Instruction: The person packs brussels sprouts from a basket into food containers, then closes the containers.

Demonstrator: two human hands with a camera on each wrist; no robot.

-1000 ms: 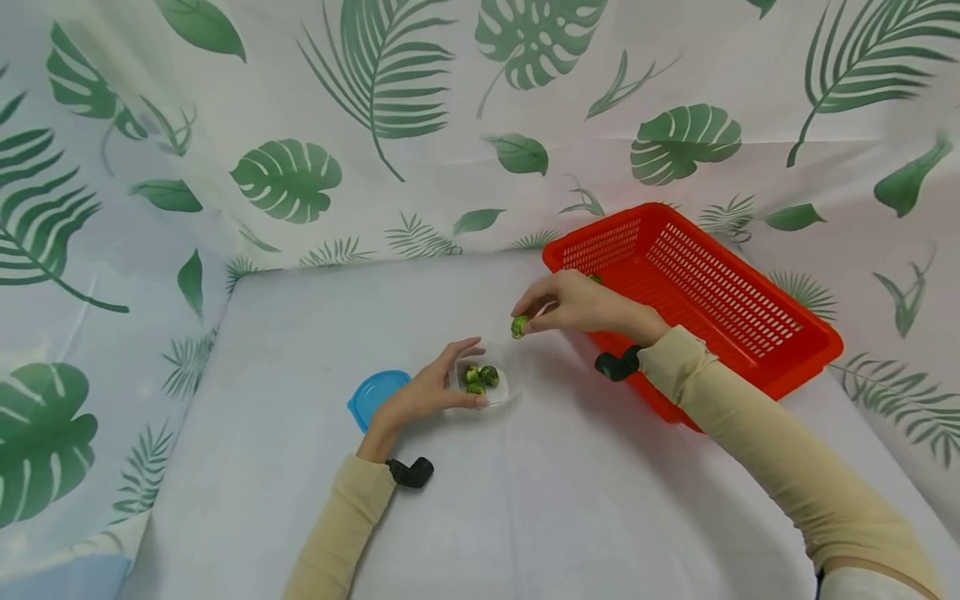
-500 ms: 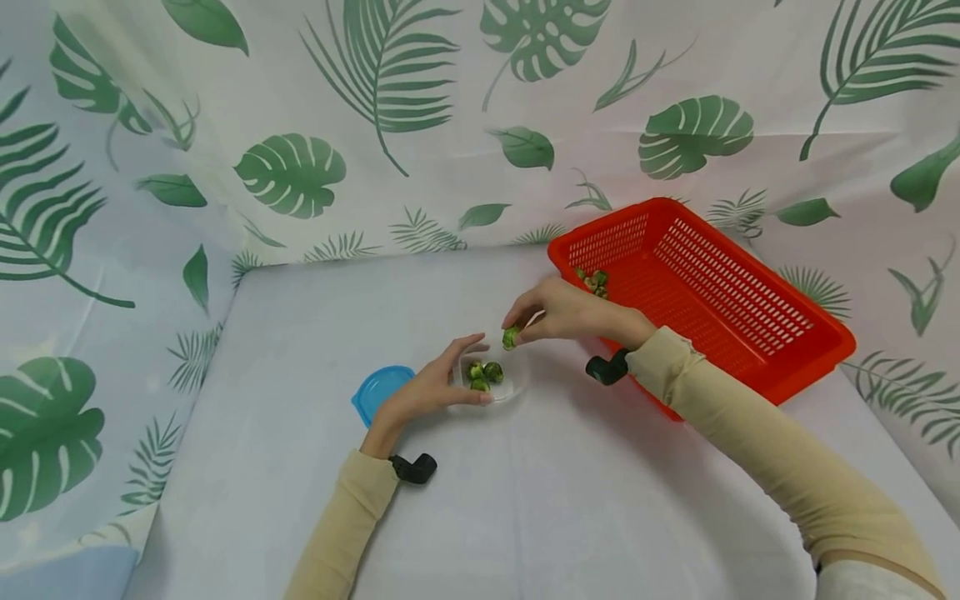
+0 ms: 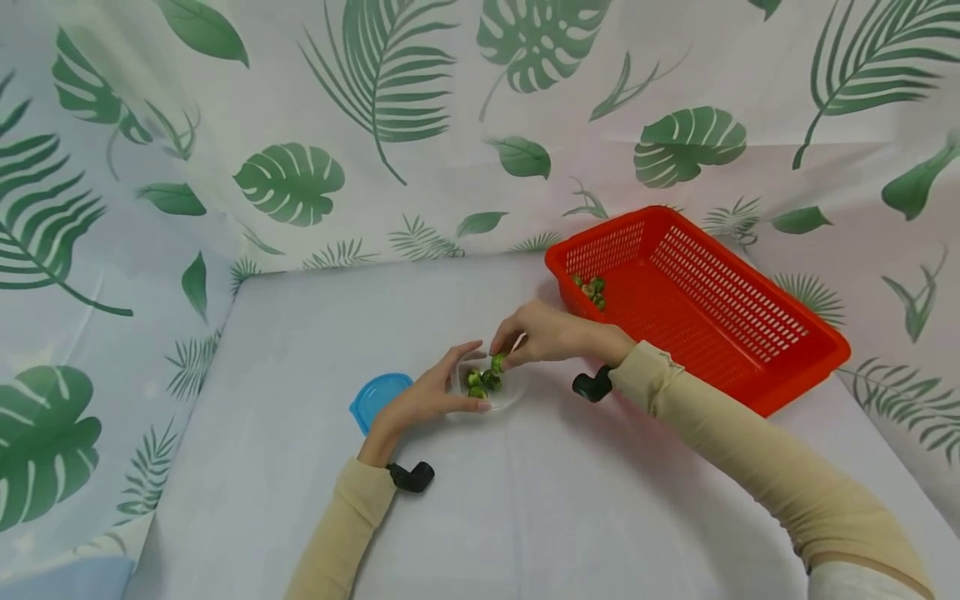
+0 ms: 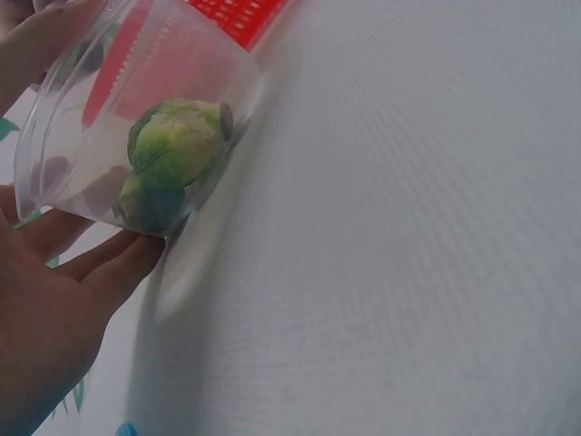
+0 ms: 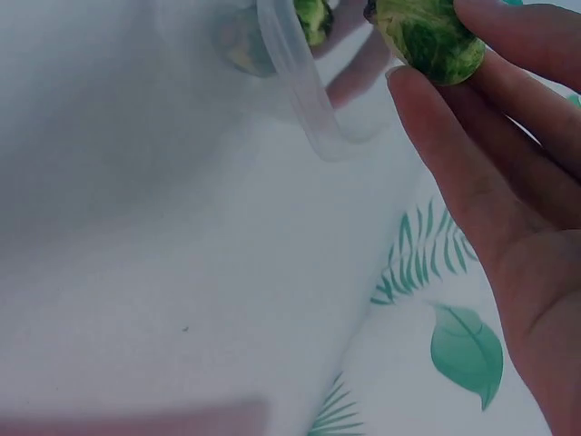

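A clear plastic container [image 3: 513,390] stands on the white table, with several Brussels sprouts [image 3: 477,392] inside. My left hand [image 3: 431,396] grips it from the left, thumb at the near side and fingers at the far side. In the left wrist view, sprouts [image 4: 177,145] show through the container's wall [image 4: 222,64]. Over the container's opening, my right hand [image 3: 547,335] pinches one Brussels sprout [image 3: 497,362] between thumb and fingers. The right wrist view shows that pinched sprout [image 5: 436,41] close beside the container's rim [image 5: 295,77].
A red plastic basket [image 3: 720,333] sits at the right, with several sprouts [image 3: 592,290] in its left corner. A blue lid [image 3: 377,400] lies on the table [image 3: 315,333] behind my left wrist. Leaf-patterned sheets [image 3: 420,83] hang at the back and sides.
My right hand has moved left and toward me, bringing the pinched Brussels sprout from beside the basket to over the container. The left hand has stayed on the container.
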